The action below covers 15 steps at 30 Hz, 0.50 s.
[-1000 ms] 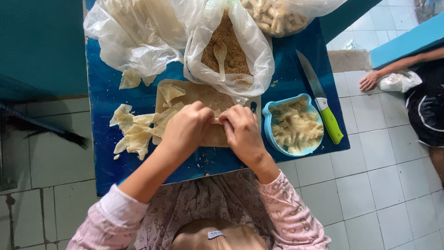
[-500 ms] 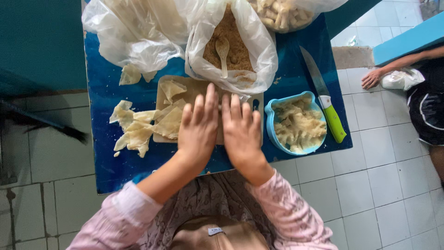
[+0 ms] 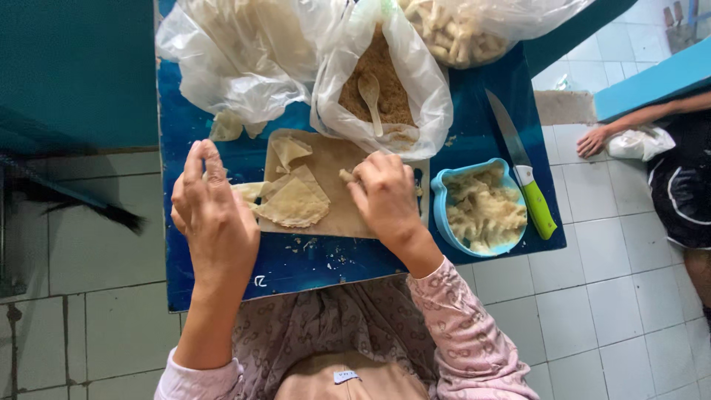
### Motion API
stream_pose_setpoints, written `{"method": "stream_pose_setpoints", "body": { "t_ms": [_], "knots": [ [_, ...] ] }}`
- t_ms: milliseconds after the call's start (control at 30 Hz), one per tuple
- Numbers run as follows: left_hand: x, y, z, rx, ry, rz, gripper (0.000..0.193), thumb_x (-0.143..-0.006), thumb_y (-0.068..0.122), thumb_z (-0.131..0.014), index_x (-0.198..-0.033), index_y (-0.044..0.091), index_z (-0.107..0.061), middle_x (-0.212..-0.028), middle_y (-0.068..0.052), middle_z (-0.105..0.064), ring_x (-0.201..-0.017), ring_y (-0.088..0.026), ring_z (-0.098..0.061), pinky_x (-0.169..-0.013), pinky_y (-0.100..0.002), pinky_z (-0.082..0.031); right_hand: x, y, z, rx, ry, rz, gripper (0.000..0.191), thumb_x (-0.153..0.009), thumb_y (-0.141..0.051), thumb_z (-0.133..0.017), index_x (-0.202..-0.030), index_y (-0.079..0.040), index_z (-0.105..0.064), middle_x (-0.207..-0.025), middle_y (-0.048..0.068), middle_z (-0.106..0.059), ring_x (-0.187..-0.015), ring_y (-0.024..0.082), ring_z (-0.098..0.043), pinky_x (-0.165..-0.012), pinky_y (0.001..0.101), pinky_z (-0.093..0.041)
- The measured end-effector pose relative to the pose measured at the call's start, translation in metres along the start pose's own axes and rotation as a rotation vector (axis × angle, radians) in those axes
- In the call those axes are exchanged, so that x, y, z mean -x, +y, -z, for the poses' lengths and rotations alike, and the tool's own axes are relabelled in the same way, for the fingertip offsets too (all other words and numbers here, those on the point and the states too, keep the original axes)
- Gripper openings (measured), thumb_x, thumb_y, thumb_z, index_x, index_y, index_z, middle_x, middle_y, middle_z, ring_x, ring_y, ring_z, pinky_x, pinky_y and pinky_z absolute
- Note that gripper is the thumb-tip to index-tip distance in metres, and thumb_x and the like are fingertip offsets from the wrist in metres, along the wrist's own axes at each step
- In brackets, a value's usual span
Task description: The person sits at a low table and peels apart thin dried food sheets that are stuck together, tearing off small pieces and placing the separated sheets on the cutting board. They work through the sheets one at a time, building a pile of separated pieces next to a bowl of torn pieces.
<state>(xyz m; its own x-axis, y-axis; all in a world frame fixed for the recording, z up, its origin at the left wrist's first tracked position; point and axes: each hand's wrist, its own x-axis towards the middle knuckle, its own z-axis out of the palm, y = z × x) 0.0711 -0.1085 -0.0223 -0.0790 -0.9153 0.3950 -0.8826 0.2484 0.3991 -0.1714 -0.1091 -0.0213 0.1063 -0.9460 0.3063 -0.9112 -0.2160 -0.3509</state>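
1. On the blue table (image 3: 222, 152) lies one wooden board (image 3: 333, 215) bearing three loose wrappers (image 3: 295, 200).
2. One right hand (image 3: 385, 196) curls over a small rolled piece (image 3: 346, 176) at the board's middle, fingertips pinching it.
3. One left hand (image 3: 211, 215) hovers flat and released over the board's left edge, hiding more wrappers.
4. Three plastic bags sit behind; the middle bag (image 3: 415, 81) holds brown filling and one spoon (image 3: 369, 92).
5. One blue bowl (image 3: 443, 204) and one green-handled knife (image 3: 522, 174) lie right.

Small pale rolled dough piece (image 3: 346, 176) on wooden board (image 3: 333, 215), touching right-hand fingertips; flat wrappers (image 3: 294, 201) beside.
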Motion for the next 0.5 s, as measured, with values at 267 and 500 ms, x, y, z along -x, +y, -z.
{"method": "stream_pose_setpoints", "body": {
  "t_ms": [267,500],
  "knots": [
    [0.009,-0.035,-0.015,0.022,0.086,0.037,0.072,-0.102,0.016,-0.069,-0.161,-0.007,-0.035,-0.161,-0.021,-0.039,-0.143,-0.04,-0.039,-0.12,-0.052,-0.032,0.001,-0.054,0.008,0.175,0.003,0.271,0.009,-0.086,-0.011,-0.072,-0.089,-0.003,-0.068,-0.099,0.013,-0.065,-0.095,0.029,-0.06,-0.083,0.0424,-0.044],
    [0.004,-0.038,-0.014,0.059,0.06,0.028,0.065,-0.098,0.022,-0.072,-0.154,0.002,-0.047,-0.155,-0.015,-0.047,-0.137,-0.036,-0.046,-0.112,-0.05,-0.037,-0.076,0.043,0.098,0.169,0.457,0.124,0.006,-0.11,0.003,-0.065,-0.114,-0.002,-0.063,-0.105,0.012,-0.066,-0.096,0.026,-0.066,-0.083,0.0347,-0.052]
  ]
}}
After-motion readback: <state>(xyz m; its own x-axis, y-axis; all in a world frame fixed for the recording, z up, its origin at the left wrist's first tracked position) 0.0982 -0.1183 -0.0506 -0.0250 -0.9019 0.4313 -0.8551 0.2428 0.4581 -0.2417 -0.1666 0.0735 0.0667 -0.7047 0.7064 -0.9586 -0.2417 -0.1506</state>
